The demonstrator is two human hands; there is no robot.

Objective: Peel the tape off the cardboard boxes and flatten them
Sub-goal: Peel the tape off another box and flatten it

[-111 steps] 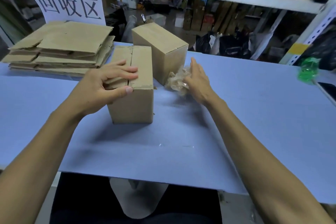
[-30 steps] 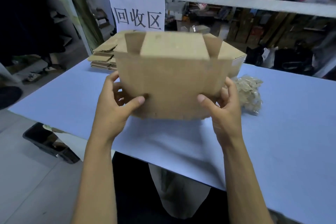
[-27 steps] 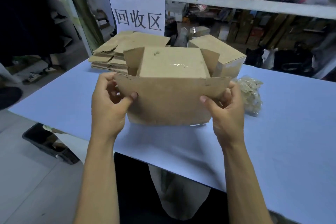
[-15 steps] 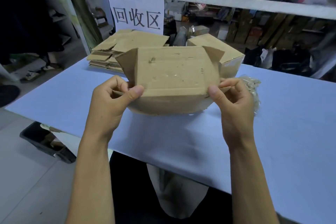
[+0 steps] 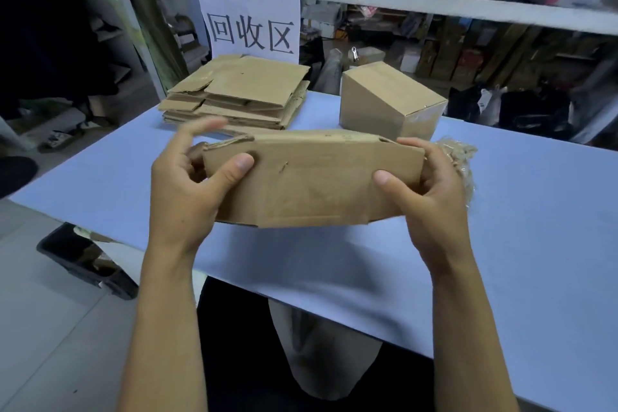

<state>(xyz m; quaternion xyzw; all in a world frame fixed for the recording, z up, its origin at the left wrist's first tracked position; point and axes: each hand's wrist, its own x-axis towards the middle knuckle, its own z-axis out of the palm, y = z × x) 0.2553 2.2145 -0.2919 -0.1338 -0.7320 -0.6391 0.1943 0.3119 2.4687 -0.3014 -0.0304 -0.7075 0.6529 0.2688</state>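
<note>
I hold a collapsed brown cardboard box (image 5: pixel 311 184) flat above the blue table (image 5: pixel 521 244), its broad side facing me. My left hand (image 5: pixel 187 187) grips its left end, thumb on the front face and fingers behind. My right hand (image 5: pixel 424 191) grips the right end the same way. Behind it, at the back of the table, stands a closed cardboard box (image 5: pixel 388 104). A stack of flattened boxes (image 5: pixel 240 94) lies at the back left. A crumpled wad of peeled tape (image 5: pixel 459 160) lies just past my right hand, partly hidden.
A white paper sign (image 5: pixel 249 20) hangs from the metal shelf rail (image 5: pixel 401 3) behind the stack. Shelving with clutter fills the background. A dark bin (image 5: pixel 83 261) sits on the floor at the left, below the table's near edge.
Earlier the box stood on the table with my right hand at the tape wad. I then lifted it with both hands, and over the last second its flaps folded down and it went flat.
</note>
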